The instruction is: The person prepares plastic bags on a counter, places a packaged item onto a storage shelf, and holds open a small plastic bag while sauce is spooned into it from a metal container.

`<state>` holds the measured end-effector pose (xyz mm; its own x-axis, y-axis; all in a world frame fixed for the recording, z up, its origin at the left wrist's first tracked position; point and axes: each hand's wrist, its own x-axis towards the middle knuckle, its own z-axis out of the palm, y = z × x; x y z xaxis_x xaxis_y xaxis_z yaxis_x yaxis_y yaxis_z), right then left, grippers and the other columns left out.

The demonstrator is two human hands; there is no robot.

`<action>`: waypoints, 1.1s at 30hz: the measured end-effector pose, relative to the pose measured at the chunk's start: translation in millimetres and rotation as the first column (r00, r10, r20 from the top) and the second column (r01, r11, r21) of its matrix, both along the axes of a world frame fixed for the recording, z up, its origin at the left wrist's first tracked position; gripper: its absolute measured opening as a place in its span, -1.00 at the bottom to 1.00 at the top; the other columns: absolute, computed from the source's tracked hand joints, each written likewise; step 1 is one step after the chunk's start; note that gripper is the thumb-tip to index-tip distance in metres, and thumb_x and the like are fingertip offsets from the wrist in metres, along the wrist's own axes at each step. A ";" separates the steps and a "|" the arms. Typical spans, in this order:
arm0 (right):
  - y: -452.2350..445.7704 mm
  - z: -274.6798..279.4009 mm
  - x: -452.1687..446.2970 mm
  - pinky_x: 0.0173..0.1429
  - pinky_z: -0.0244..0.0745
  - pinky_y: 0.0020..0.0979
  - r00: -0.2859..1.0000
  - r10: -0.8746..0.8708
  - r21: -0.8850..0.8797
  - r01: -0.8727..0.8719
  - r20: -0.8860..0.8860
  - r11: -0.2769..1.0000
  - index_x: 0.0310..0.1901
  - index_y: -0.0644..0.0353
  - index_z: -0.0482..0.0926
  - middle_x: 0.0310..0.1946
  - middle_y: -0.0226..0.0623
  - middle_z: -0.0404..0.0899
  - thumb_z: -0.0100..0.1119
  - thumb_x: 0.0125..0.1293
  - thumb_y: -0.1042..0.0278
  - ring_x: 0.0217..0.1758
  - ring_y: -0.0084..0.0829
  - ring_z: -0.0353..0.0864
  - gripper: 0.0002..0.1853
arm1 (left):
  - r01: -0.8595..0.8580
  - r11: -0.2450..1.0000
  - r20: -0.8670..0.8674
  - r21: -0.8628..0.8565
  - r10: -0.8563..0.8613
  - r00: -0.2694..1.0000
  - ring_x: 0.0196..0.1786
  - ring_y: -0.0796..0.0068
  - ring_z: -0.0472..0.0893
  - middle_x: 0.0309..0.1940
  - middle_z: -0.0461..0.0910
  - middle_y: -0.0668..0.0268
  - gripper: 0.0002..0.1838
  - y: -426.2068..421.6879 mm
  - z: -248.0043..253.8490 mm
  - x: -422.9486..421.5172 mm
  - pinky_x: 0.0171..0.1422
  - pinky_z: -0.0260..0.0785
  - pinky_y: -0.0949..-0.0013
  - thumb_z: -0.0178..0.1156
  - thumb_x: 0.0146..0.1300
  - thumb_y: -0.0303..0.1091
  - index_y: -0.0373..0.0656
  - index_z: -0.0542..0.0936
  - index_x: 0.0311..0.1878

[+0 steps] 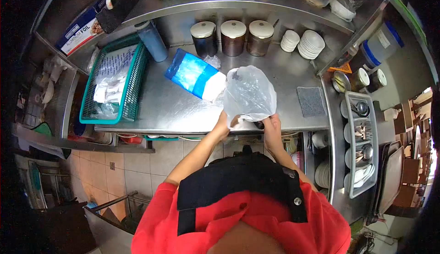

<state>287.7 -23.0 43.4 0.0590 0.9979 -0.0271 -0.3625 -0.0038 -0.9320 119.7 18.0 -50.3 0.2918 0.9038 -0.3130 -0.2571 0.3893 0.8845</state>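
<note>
A translucent white plastic bag point(251, 91) is held up in front of me at the counter's front edge. My left hand point(222, 126) closes on the bag's lower left edge, and my right hand point(272, 128) grips its lower right edge. The bag looks puffed out, and whether anything is inside I cannot tell. Just left of it lies a blue and white plastic packet point(195, 74), its white end close to the bag. A small crumpled piece of clear plastic point(212, 61) rests behind the packet.
Behind stand three lidded jars point(233, 36) and two stacks of small white dishes point(311, 45). On the left are a green basket point(86, 99) and a blue bottle point(152, 41). A grey cloth point(311, 102) lies right, beside a cutlery tray point(375, 135). A metal shelf point(201, 7) spans overhead.
</note>
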 end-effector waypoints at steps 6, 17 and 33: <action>12.0 7.9 1.2 -0.11 0.28 -0.59 1.000 0.005 0.027 -0.005 0.001 1.000 0.13 0.28 0.38 -0.17 -0.48 0.49 0.03 0.33 0.43 -0.23 -0.67 0.37 -0.65 | -0.043 0.981 0.038 0.191 0.037 0.999 0.11 0.38 0.49 0.10 0.45 0.22 -0.56 8.8 11.3 6.7 0.18 0.41 0.31 0.18 0.29 -0.36 -0.23 0.36 0.21; 26.2 50.4 0.5 0.27 0.25 -0.46 0.998 0.009 0.110 -0.003 -0.057 0.994 0.20 0.31 0.34 0.13 -0.28 0.46 -0.01 0.38 0.37 0.18 -0.49 0.43 -0.61 | -0.369 0.867 0.316 0.336 0.265 0.911 -0.02 0.49 0.56 -0.11 0.58 0.29 -0.68 18.8 36.8 14.8 0.02 0.42 0.46 0.01 0.38 -0.31 -0.28 0.46 0.10; 34.0 64.5 -20.7 -0.07 0.30 -0.58 0.993 -0.018 0.139 0.034 -0.116 0.990 -0.02 0.24 0.38 -0.22 -0.42 0.50 0.02 0.29 0.51 -0.20 -0.66 0.41 -0.77 | -0.013 0.997 0.621 -0.075 0.056 0.782 0.12 0.48 0.45 0.05 0.49 0.44 -0.57 30.5 44.1 62.0 0.18 0.34 0.24 0.20 0.27 -0.04 0.07 0.45 0.15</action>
